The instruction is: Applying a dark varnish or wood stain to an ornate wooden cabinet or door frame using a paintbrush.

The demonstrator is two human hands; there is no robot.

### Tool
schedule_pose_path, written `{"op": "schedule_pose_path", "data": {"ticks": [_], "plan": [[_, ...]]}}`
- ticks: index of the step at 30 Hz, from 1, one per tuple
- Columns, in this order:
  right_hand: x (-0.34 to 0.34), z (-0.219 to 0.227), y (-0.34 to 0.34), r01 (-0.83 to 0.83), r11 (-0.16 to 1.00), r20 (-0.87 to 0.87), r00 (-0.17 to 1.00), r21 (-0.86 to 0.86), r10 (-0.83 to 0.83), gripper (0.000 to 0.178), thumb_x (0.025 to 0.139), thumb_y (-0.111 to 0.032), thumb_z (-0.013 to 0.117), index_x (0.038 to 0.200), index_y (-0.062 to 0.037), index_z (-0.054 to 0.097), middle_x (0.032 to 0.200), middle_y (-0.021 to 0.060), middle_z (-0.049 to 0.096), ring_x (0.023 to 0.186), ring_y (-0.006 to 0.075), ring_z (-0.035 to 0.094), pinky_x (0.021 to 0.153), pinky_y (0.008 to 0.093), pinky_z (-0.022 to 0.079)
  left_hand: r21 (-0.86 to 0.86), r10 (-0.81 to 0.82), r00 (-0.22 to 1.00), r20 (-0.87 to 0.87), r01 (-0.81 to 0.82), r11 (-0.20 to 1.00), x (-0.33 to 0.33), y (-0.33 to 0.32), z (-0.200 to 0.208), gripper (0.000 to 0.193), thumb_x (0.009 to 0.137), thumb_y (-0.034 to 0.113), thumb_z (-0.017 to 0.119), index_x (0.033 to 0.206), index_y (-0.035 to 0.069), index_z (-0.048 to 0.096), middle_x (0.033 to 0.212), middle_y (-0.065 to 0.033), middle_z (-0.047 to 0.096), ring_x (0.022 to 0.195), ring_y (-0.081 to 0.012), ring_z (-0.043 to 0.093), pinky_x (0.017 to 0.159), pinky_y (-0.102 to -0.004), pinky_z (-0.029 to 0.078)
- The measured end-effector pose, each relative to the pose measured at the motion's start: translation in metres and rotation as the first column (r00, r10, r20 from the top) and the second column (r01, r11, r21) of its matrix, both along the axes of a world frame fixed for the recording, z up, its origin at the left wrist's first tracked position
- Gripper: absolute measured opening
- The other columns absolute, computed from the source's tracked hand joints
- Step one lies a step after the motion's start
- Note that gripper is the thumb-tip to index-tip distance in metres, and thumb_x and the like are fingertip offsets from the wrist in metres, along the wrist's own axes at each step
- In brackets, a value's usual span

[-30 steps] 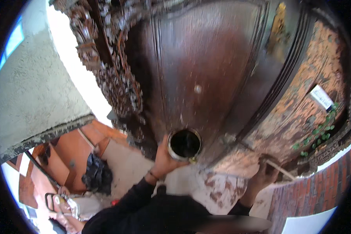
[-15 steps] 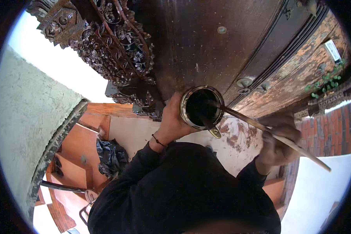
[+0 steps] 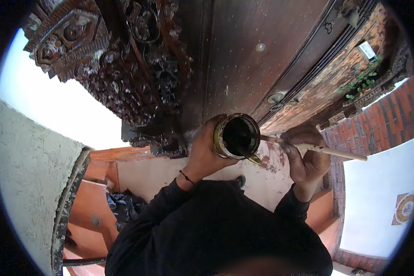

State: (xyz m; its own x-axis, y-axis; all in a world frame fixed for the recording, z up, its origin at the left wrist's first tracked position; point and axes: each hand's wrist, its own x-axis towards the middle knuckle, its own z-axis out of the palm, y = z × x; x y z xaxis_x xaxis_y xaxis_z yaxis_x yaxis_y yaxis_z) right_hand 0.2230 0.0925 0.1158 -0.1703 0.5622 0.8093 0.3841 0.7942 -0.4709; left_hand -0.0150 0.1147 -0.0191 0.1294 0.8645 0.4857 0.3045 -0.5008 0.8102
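Observation:
My left hand wraps round an open metal can with a dark inside. A flat handle with a rounded, yellowish end sticks out over the can's near rim; its lower part is lost in the dark. In my right hand is a long, thin wooden stick, gripped between thumb and fingers. Its darker end meets the can's right rim, and I cannot tell whether the tip is inside. A dark brown wooden door panel stands just beyond both hands.
Carved dark woodwork rises at the left. Right of the panel are worn, flaking wood, a metal ring pull and a green plant. A black plastic bag lies lower left. Reddish stains mark the pale floor.
The view has shifted, and the can appears slightly lower and more tilted. My right hand has come up and closer to the can, the stick now lying flatter.

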Motion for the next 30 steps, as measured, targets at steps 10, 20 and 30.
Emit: {"op": "schedule_pose_path", "data": {"ticks": [10,20,30], "plan": [[0.043,0.009,0.003,0.242,0.964,-0.348,0.918,0.11,-0.191,0.016,0.102,-0.002,0.075,0.107,-0.0014,0.06,0.101,0.0155,0.072,0.089,0.0202,0.071,0.079,0.0323,0.06,-0.004,-0.192,0.972,0.133,0.194,0.981,0.04,0.077,0.076,0.103,0.067,0.036,0.105,0.15,0.005,0.052,0.138,-0.0172,0.071,0.126,-0.0327,0.073,0.103,-0.0439,0.06],[0.067,0.099,0.055,0.352,0.858,-0.607,0.792,0.373,-0.061,0.006,0.109,-0.002,0.066,0.114,-0.0015,0.062,0.104,0.0123,0.072,0.087,0.0189,0.07,0.076,0.0348,0.06,0.284,-0.259,0.938,0.229,0.19,0.94,0.096,0.151,0.227,0.088,0.062,0.043,0.103,0.129,0.005,0.061,0.123,-0.0164,0.077,0.111,-0.0319,0.077,0.096,-0.0421,0.061],[0.048,0.2,0.071,0.345,0.705,-0.429,0.901,0.619,-0.065,0.012,0.107,0.0,0.069,0.118,0.0012,0.063,0.103,0.0135,0.074,0.091,0.0194,0.075,0.082,0.035,0.064,0.263,-0.221,0.939,0.265,0.15,0.953,0.097,0.196,0.268,0.085,0.056,0.044,0.103,0.12,0.003,0.065,0.114,-0.0164,0.078,0.105,-0.0322,0.077,0.095,-0.0429,0.059]]}}
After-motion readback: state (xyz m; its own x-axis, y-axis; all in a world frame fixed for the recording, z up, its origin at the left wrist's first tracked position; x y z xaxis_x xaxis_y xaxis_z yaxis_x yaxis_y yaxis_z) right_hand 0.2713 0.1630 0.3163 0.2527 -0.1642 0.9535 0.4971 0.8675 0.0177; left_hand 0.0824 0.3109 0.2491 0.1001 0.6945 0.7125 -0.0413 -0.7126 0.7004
